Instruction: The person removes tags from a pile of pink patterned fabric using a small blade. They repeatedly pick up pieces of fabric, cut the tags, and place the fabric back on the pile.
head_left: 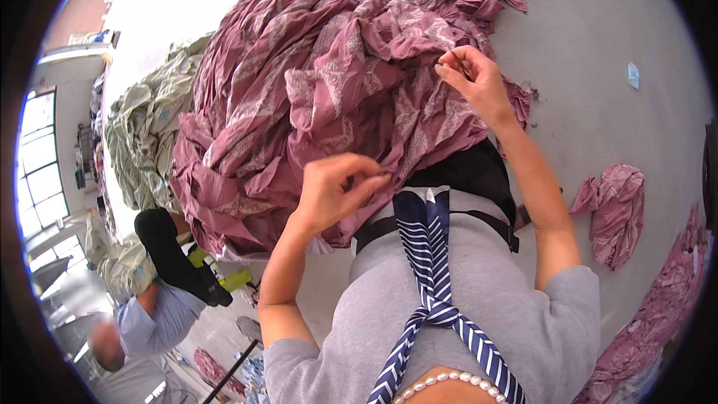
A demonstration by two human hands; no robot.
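A large heap of crumpled mauve cloth with a pale pattern (262, 90) covers my lap and spreads ahead of me. My right hand (485, 88) is raised over its right part, thumb and fingers closed on a thin dark tool (459, 65). Its exact kind is too small to make out. Above the near part of the heap, my left hand (333, 188) is curled with thumb and forefinger brought together. Whatever may be in that pinch does not show. A loose cloth fold lies just beyond the left hand.
Pale green cloth (149, 120) is piled left of the heap. A seated person in blue (161, 318) works at the lower left. On the grey floor to my right lie a small mauve cloth piece (617, 213), a light blue scrap (633, 75) and a longer mauve pile (658, 307).
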